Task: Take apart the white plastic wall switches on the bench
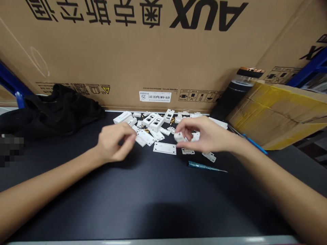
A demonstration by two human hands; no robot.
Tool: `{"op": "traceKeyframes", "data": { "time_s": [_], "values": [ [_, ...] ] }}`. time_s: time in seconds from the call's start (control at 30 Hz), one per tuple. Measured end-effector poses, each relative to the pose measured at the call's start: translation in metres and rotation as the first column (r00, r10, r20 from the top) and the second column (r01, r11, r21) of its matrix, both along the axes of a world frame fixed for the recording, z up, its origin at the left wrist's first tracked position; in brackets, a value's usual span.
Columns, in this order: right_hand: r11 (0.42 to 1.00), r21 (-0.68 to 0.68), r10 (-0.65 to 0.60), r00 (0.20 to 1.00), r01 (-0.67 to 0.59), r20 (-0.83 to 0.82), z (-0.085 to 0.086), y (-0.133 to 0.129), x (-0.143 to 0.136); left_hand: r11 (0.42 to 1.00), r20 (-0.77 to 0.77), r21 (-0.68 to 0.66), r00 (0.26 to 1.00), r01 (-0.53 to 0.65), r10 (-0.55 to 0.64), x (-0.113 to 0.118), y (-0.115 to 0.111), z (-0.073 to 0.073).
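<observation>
The right hand (204,134) holds a small white block (179,136) over the right part of the pile, toward the tabletop's (143,197) far edge; its thumb and fingers pinch the block. The left hand (113,141) is at the pile's left side, fingers curled in and thumb bent toward them; whether anything is between them I cannot tell.

Work seems to be at the loose-part stage: one piece is in hand, while most others lie separate, and no finished unit can be made out. The screwdriver (204,166) lies untouched, nearer the front edge than the parts.

The pieces look like matte moulded plastic: boxy white housings (157,122) with rectangular openings, and a flat oblong white plate (165,148) with dark holes at its corners. Small brass-coloured bits (172,120) glint among them. The screwdriver has a translucent blue handle and thin shaft; the tabletop is smooth and black.
</observation>
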State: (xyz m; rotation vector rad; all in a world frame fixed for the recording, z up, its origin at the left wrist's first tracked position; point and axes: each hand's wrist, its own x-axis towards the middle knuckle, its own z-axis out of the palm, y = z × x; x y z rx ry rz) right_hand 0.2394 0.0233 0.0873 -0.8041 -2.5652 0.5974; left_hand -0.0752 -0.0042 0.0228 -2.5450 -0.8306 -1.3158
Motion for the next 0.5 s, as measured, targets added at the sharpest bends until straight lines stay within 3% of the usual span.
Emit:
{"op": "traceKeyframes", "data": {
  "time_s": [0.1,0.13,0.27,0.4,0.43,0.5],
  "values": [
    [0.973,0.111,0.182,0.968,-0.203,0.172,-0.016,-0.037,-0.015,0.972,-0.123,-0.045,0.964,0.231,-0.234,0.036,-0.022,-0.008],
    [0.958,0.178,0.178,0.951,-0.226,0.251,-0.023,-0.046,-0.020,0.969,-0.213,-0.058,0.945,0.240,-0.247,0.043,-0.026,-0.009],
    [0.896,0.381,0.084,0.928,-0.230,0.364,-0.034,-0.063,-0.034,0.949,-0.207,-0.209,0.938,0.234,-0.277,0.053,-0.028,-0.007],
    [0.909,0.298,0.203,0.935,-0.290,0.290,-0.014,-0.042,-0.027,0.901,-0.231,-0.367,0.915,0.232,-0.330,0.051,-0.023,-0.003],
    [0.922,0.304,0.173,0.958,-0.239,0.228,-0.009,-0.028,-0.023,0.896,-0.243,-0.381,0.910,0.229,-0.336,0.051,-0.023,-0.003],
    [0.927,0.373,-0.009,0.989,-0.048,0.149,-0.003,0.008,-0.015,0.887,-0.260,-0.398,0.898,0.234,-0.354,0.052,-0.023,-0.003]
  ]
}}
